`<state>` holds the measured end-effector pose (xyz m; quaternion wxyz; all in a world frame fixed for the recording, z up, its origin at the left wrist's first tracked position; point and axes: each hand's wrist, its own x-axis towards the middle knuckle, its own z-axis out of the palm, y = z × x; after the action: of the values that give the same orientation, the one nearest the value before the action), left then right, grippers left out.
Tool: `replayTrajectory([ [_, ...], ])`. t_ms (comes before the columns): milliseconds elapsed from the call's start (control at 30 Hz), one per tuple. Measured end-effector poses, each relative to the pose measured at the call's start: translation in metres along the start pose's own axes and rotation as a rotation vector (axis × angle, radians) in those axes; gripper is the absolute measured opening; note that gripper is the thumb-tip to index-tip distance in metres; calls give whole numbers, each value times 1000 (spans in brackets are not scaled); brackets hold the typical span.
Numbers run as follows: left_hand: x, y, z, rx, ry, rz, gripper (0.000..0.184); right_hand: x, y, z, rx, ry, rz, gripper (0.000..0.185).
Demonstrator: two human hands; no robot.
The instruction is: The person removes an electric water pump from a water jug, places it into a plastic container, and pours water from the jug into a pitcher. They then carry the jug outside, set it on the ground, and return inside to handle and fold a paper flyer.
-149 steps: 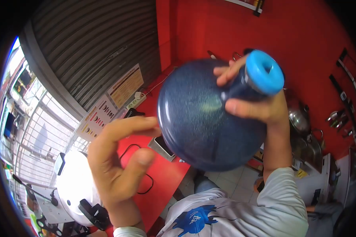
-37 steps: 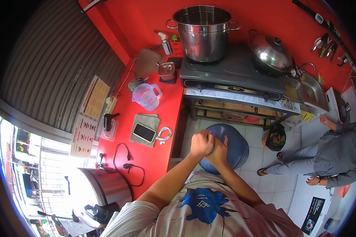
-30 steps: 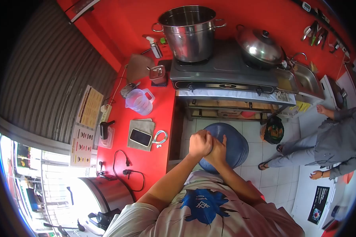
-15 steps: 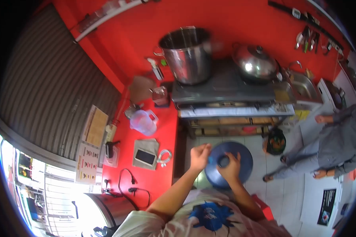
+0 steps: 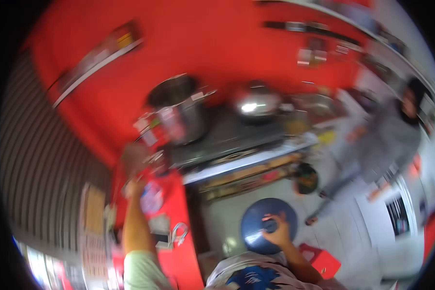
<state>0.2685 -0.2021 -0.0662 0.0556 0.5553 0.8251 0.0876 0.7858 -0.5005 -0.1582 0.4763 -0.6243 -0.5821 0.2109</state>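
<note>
My right hand (image 5: 280,233) has its fingers wrapped around the dark central knob of a domed blue lid-like disc (image 5: 253,235) in front of my body. What lies beneath the disc is hidden. Stretched out over the left side of the red counter (image 5: 181,263) is my left arm, and its hand (image 5: 134,187) is smeared by motion. That hand is close to a clear plastic jug (image 5: 152,198) and a small blurred container (image 5: 156,164). I cannot make out its fingers or whether they hold anything.
A tall steel pot (image 5: 186,123) and a lidded pan (image 5: 257,102) stand on the dark stove (image 5: 227,137). On the counter lie a phone (image 5: 162,239) and a coiled white cable (image 5: 180,234). A person in grey (image 5: 379,145) stands at right. Near my right arm is a red stool-like object (image 5: 324,263).
My left hand has moved from beside the blue disc out to the left, over the counter. My right hand stays on the knob. The whole view has swung and blurred.
</note>
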Motion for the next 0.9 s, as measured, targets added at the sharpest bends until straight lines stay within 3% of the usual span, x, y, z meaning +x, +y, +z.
replayTrajectory([
  [33, 13, -2, 13, 68, 73, 54, 71, -4, 5, -1, -21, 21, -31, 42],
  [67, -3, 21, -5, 39, -16, 50, 72, -7, 9, -3, -19, -19, 7, 45],
  [133, 93, -39, 71, -61, 68, 411, 77, -14, 24, 2, -49, 14, 1, 51],
  [167, 56, -2, 40, -170, -38, 168, 69, -10, 24, -2, -48, 20, 4, 57],
  [200, 78, 71, 42, -168, -60, 296, 69, -15, 22, -5, -44, 43, 21, 63],
  [233, 77, 84, 38, -189, -43, 341, 65, -19, 26, -6, -89, 39, 30, 65],
  [367, 89, 60, 45, -270, 28, 444, 52, -17, 18, -16, -75, 34, 131, 64],
  [567, 102, 11, 53, -395, 139, 562, 38, -13, 22, -13, -91, 38, 106, 67],
  [600, 102, 13, 58, -965, -195, 298, 39, -12, 23, -12, -101, 11, 105, 68],
  [667, 68, 16, 40, -1583, -721, -60, 40, -9, 25, -11, -78, -4, 89, 67],
  [700, -39, 76, -12, -1643, -474, -122, 41, -8, 26, -9, -58, -12, 76, 67],
  [733, -48, 53, 10, -1703, -601, 31, 41, -6, 24, -9, -49, -15, 82, 67],
  [800, -87, 27, 55, -1898, -671, -43, 39, 1, 23, -15, -49, -48, 103, 63],
  [833, -104, 29, 77, -2137, -1019, 231, 36, 1, 20, -9, -41, -74, 114, 61],
  [867, -136, 14, 103, -2090, -707, -128, 34, 2, 27, -4, -38, -58, 85, 62],
  [900, -203, 48, 62, -2116, -1006, -238, 29, 8, 30, -4, -38, -69, 75, 62],
])
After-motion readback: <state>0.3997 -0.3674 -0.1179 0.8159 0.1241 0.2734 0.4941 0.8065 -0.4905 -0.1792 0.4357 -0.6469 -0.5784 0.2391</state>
